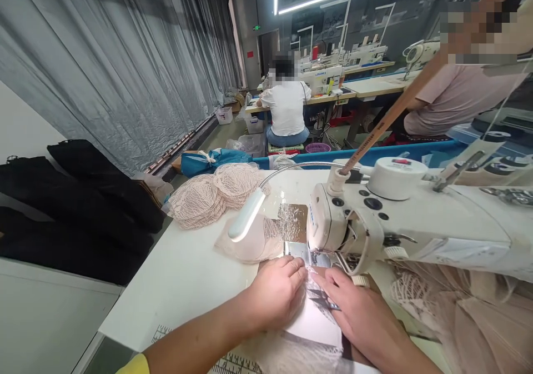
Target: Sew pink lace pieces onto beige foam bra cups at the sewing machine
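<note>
White lace-trimmed fabric (310, 325), like a bra cup piece, lies on the bed of the sewing machine (406, 210), just before the needle area. My left hand (277, 292) rests on its left side, fingers curled together and pressing the cloth. From the other side, my right hand (361, 312) grips small dark thread snips (320, 299) in its palm, blades pointing left, while its fingertips touch the lace edge. The needle is hard to make out. Just beyond my left hand sits a pale lace-edged bra cup (250, 245).
Stacked beige lace cups (196, 200) occupy the table's far left. A gooseneck lamp (247, 215) arches over the work. Beige lace fabric (470, 313) is heaped at right. A wooden pole (391, 115) slants above the machine. Two people (286, 110) sit at stations beyond.
</note>
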{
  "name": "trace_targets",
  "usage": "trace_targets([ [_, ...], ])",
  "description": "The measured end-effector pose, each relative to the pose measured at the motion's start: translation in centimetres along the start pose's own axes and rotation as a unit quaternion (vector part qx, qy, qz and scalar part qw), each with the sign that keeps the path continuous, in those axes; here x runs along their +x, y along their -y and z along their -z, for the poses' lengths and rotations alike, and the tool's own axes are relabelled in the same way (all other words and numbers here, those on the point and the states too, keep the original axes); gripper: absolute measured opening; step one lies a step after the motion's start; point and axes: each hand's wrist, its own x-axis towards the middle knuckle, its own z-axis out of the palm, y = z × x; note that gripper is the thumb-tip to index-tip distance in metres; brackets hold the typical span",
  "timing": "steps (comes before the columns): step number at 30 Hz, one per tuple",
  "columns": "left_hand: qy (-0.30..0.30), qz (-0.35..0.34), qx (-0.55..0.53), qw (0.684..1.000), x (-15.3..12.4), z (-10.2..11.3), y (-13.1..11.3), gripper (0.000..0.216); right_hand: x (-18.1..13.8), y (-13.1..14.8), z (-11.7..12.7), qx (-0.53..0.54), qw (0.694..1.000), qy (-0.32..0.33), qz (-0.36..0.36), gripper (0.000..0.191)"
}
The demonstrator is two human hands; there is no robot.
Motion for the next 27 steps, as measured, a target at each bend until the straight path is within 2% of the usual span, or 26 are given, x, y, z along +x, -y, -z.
trace_targets([
  [4, 0.001, -0.052, 0.027, 0.998, 0.5, -0.4, 1.4, 0.044, 0.0, 0.2, -0.2, 0.005, 1.000, -0.006, -0.012, 0.058],
  [10, 0.017, -0.118, 0.031, 0.992, 1.6, -0.2, 3.5, 0.044, 0.1, 0.3, -0.8, -0.001, 0.998, -0.013, -0.057, 0.064],
  [14, 0.045, -0.138, 0.040, 0.989, 2.7, 0.4, 4.4, 0.045, 0.4, 0.7, -0.1, -0.006, 0.996, 0.017, -0.082, 0.061],
  [18, 0.071, -0.176, 0.062, 0.980, 3.6, 1.5, 5.1, 0.040, 0.5, 0.8, 0.7, 0.015, 0.996, 0.042, -0.077, 0.061],
  [22, 0.076, -0.178, 0.089, 0.977, 3.8, 2.5, 4.8, 0.031, 0.4, 0.2, 0.9, 0.051, 0.998, 0.008, -0.047, 0.057],
  [27, 0.013, -0.126, 0.005, 0.992, 2.9, 1.5, 2.4, 0.032, 0.3, 0.0, 0.7, 0.053, 0.998, -0.006, -0.039, 0.052],
])
